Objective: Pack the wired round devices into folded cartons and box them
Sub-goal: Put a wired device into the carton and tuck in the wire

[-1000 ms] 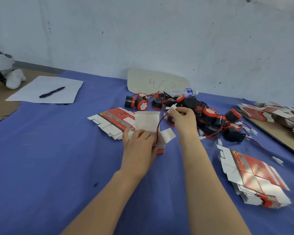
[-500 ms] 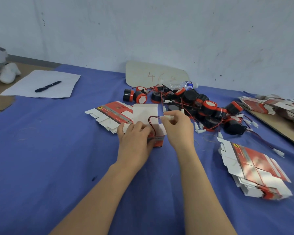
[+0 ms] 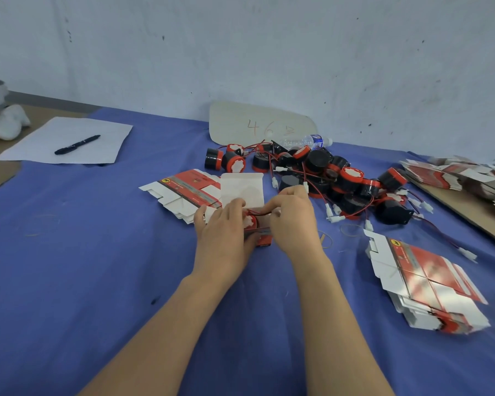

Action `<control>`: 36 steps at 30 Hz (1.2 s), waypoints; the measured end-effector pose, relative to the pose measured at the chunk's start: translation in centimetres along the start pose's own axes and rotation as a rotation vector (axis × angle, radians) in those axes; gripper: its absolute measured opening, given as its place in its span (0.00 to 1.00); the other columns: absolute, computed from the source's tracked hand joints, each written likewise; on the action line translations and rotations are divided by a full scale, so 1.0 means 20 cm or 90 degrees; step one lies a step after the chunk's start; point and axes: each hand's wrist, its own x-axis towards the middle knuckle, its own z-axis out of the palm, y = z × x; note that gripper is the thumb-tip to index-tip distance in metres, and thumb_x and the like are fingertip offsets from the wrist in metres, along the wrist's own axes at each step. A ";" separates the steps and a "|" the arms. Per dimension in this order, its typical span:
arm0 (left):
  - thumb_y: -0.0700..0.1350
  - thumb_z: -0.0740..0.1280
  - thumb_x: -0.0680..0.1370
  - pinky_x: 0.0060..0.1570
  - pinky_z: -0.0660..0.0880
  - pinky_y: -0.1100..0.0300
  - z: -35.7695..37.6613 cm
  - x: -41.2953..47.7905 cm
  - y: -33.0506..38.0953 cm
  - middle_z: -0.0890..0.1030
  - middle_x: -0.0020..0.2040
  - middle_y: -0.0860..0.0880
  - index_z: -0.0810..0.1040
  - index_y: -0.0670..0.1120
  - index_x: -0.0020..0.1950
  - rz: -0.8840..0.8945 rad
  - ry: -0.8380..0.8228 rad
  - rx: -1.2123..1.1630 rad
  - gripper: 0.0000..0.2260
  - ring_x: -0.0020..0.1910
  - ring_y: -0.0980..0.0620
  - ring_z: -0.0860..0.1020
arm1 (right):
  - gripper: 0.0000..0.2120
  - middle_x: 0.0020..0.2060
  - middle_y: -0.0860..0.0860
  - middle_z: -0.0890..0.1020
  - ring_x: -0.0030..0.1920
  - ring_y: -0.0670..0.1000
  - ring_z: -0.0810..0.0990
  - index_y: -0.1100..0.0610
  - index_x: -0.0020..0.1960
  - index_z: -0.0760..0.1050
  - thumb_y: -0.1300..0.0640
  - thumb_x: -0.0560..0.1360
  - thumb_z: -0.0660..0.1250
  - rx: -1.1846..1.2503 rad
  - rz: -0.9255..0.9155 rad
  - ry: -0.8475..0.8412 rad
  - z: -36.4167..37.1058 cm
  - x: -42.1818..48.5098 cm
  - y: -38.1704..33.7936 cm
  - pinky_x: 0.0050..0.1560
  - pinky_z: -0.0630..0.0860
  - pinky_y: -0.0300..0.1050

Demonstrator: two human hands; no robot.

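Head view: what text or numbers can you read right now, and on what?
"46", then one unclear mark: handwritten in reddish pen on the beige cardboard sheet.
Print on the flat red-and-white cartons: yellow emblem visible, wording too small to read.
Blue label on the clear plastic bottle: blurred.

**Occluded and Unresolved Areas**

The left grip (image 3: 223, 235) covers most of the carton (image 3: 265, 240); only a red corner and the white flap show. The round device (image 3: 250, 221) inside exposes a sliver of its face. The wire (image 3: 262, 214) disappears under the right grip (image 3: 293, 221), whose fingertips are hidden. At 9 o'clock, a white soft object (image 3: 9, 124) is cut by the edge. At 3 o'clock, the flat carton stack (image 3: 452, 174) is blurred and cut off. Carton print is unreadable.
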 end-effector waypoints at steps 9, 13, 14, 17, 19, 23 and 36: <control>0.51 0.61 0.80 0.68 0.43 0.51 -0.01 -0.01 0.00 0.70 0.65 0.56 0.71 0.57 0.66 0.046 -0.025 0.058 0.14 0.64 0.54 0.70 | 0.11 0.69 0.54 0.66 0.58 0.52 0.73 0.62 0.49 0.82 0.64 0.76 0.61 -0.030 0.016 -0.018 0.03 0.00 0.02 0.46 0.69 0.40; 0.50 0.60 0.80 0.67 0.39 0.50 -0.02 -0.02 0.00 0.70 0.70 0.59 0.69 0.56 0.68 0.062 -0.037 0.077 0.16 0.69 0.56 0.65 | 0.11 0.70 0.52 0.69 0.62 0.50 0.72 0.61 0.55 0.80 0.63 0.77 0.61 0.039 0.020 0.036 0.06 0.00 0.03 0.51 0.68 0.38; 0.49 0.60 0.80 0.67 0.39 0.50 -0.02 -0.02 0.01 0.71 0.69 0.59 0.69 0.56 0.68 0.065 -0.038 0.077 0.16 0.68 0.56 0.64 | 0.12 0.67 0.53 0.72 0.59 0.51 0.74 0.60 0.58 0.77 0.64 0.78 0.61 0.068 0.028 0.059 0.06 0.00 0.03 0.51 0.70 0.40; 0.49 0.58 0.81 0.65 0.39 0.52 -0.03 -0.03 0.02 0.73 0.67 0.59 0.69 0.56 0.68 0.080 -0.037 0.105 0.16 0.68 0.56 0.65 | 0.14 0.59 0.55 0.77 0.52 0.54 0.76 0.59 0.63 0.72 0.66 0.78 0.58 0.125 0.050 0.108 0.08 -0.01 0.03 0.49 0.74 0.50; 0.49 0.57 0.81 0.65 0.39 0.52 -0.03 -0.03 0.02 0.73 0.68 0.59 0.69 0.56 0.69 0.087 -0.037 0.112 0.16 0.68 0.56 0.66 | 0.15 0.57 0.56 0.77 0.50 0.56 0.77 0.58 0.65 0.70 0.65 0.79 0.57 0.129 0.049 0.113 0.09 -0.01 0.02 0.46 0.74 0.51; 0.50 0.56 0.81 0.66 0.40 0.51 -0.03 -0.03 0.04 0.71 0.70 0.59 0.69 0.55 0.69 0.102 -0.039 0.121 0.16 0.68 0.56 0.65 | 0.17 0.60 0.53 0.78 0.51 0.55 0.78 0.58 0.68 0.66 0.64 0.80 0.58 0.171 0.056 0.106 0.08 0.00 0.04 0.44 0.73 0.46; 0.51 0.54 0.82 0.65 0.45 0.52 -0.01 -0.04 0.05 0.68 0.71 0.61 0.66 0.57 0.72 0.117 -0.041 0.134 0.18 0.68 0.54 0.65 | 0.17 0.58 0.54 0.76 0.58 0.54 0.73 0.56 0.63 0.77 0.65 0.78 0.58 0.016 0.014 0.005 0.09 0.02 0.07 0.51 0.74 0.45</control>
